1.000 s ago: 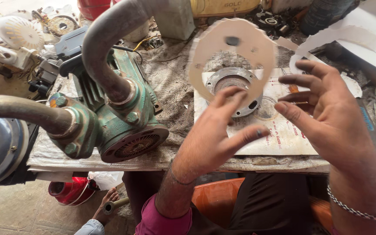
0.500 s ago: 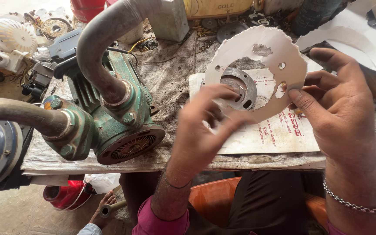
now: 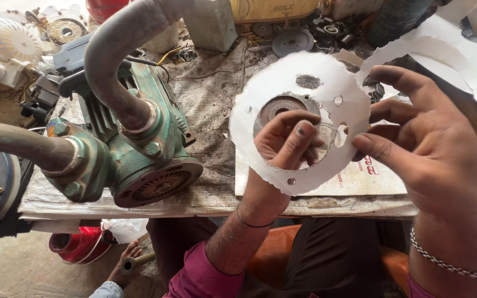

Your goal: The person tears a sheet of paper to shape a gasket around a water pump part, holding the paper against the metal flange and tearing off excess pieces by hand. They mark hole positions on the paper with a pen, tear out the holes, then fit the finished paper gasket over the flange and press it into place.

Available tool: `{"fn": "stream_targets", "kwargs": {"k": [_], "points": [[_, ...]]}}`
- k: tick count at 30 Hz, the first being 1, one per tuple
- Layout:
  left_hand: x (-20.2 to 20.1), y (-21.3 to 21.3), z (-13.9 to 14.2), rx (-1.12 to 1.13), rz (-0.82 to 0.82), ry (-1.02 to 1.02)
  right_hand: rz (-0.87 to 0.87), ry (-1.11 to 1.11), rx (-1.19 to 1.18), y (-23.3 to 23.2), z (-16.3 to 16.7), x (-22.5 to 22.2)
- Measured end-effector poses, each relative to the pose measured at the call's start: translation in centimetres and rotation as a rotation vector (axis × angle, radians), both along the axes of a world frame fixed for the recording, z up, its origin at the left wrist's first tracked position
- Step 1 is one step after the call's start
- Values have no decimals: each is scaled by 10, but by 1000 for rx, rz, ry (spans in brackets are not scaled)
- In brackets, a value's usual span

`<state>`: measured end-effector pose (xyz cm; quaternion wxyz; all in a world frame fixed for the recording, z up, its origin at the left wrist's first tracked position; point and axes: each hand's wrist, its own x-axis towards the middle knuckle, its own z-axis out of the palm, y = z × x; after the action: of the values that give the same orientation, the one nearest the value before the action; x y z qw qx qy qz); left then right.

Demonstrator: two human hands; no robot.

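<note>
White paper gasket, already cut round with holes punched, pinched by left hand and right hand above the metal flange, not yet seated on it.

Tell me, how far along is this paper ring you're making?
Done: the white paper gasket is cut round, with a centre opening and small holes. In hand: left hand and right hand hold it above the metal disc. Left: it isn't seated on anything yet.
</note>
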<state>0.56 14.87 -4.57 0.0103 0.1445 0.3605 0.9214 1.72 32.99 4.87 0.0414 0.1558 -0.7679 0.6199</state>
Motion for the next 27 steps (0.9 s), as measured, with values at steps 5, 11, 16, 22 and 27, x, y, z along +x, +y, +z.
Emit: {"fn": "stream_targets", "kwargs": {"k": [5,11,16,22,27], "points": [[4,7,2,-35,25,-7,-14,38,52,8,-2,-4],[2,0,9,89,95,-88,-80,161,85,11,-5,-14],[0,-7,5,243,70,-19,-111,243,71,13,-7,-23],[-5,-10,-8,43,143,4,-192,141,95,4,-14,-29],[-3,-11,-9,71,198,-3,-224,527,330,-12,-9,-22]]}}
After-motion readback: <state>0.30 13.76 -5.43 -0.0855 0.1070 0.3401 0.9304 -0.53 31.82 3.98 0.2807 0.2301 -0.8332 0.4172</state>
